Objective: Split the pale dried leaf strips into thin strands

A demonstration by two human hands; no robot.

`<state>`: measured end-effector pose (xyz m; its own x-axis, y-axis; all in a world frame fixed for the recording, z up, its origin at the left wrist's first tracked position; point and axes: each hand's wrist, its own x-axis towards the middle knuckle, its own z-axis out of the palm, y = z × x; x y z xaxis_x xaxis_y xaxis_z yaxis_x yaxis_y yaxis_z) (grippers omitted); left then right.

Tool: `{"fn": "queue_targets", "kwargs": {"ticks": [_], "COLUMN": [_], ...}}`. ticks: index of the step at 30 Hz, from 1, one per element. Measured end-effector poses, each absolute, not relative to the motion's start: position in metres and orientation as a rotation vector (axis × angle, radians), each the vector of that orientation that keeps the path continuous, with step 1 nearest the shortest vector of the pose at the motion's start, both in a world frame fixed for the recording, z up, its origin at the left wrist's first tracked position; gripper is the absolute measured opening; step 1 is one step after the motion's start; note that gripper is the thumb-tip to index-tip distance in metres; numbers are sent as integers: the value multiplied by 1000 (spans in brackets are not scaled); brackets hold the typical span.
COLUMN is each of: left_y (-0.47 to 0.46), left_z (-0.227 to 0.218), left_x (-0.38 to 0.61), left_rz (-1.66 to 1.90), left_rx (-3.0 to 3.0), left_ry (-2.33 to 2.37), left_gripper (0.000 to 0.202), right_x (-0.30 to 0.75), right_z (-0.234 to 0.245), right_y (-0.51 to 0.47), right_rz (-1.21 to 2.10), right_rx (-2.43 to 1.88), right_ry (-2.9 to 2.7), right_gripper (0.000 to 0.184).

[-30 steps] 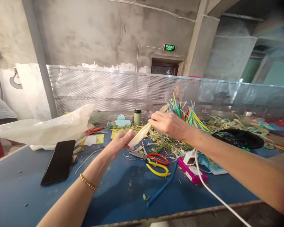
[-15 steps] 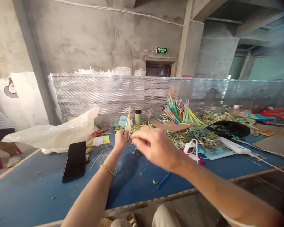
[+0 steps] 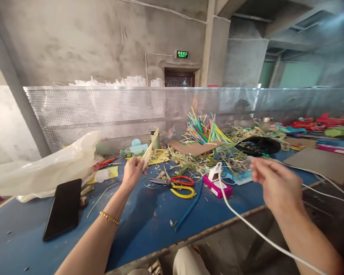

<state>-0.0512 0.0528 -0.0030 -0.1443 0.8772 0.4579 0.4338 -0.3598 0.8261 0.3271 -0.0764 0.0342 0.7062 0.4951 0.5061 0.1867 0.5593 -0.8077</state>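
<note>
My left hand (image 3: 132,170) is raised over the blue table (image 3: 149,225), fingers closed round a pale, flat strip of leaf (image 3: 149,149) that points up and to the right. My right hand (image 3: 275,186) hovers off the table's right front edge, fingers loosely curled and a little blurred; whether it holds anything is not clear. Red-handled and yellow-handled scissors (image 3: 180,185) lie on the table between the hands. A blue tube (image 3: 189,208) lies just in front of them.
A black phone (image 3: 63,208) lies at the left beside a large whitish plastic bag (image 3: 43,168). A pink device (image 3: 217,186) with a white cable (image 3: 255,233) sits near the edge. Coloured sticks (image 3: 206,130), cut green scraps and a black dish (image 3: 257,145) crowd the back. A perforated metal screen (image 3: 103,110) walls the rear.
My right hand let go of the strip and swung away to the right, off the table edge. The left hand keeps the strip, now tilted upright. The camera view turned slightly right.
</note>
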Motion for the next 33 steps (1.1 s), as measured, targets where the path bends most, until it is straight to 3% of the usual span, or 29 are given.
{"fn": "queue_targets", "kwargs": {"ticks": [3, 7, 12, 16, 19, 26, 33], "left_y": [50, 41, 33, 30, 29, 36, 35], "left_z": [1, 10, 12, 8, 7, 5, 4], "left_x": [-50, -50, -43, -34, -30, -33, -28], "left_rz": [1465, 1504, 1587, 1752, 1809, 1562, 1420], "left_rx": [1907, 2076, 1977, 1900, 1890, 1651, 1255], "left_ry": [1616, 1792, 1774, 1678, 1578, 1220, 798], "left_gripper": [23, 28, 28, 28, 22, 32, 34], "right_x": [334, 271, 174, 126, 104, 108, 114], "right_z": [-41, -83, -12, 45, 44, 14, 12], "right_y": [-115, -159, -120, -20, 41, 64, 64], "right_rz": [192, 128, 133, 215, 334, 995, 946], "right_rx": [-1424, -1255, -834, -930, -1127, -867, -792], "right_ry": [-1065, -1688, -1943, -1812, -1779, -1548, -1524], "right_gripper": [24, 14, 20, 25, 36, 25, 31]}}
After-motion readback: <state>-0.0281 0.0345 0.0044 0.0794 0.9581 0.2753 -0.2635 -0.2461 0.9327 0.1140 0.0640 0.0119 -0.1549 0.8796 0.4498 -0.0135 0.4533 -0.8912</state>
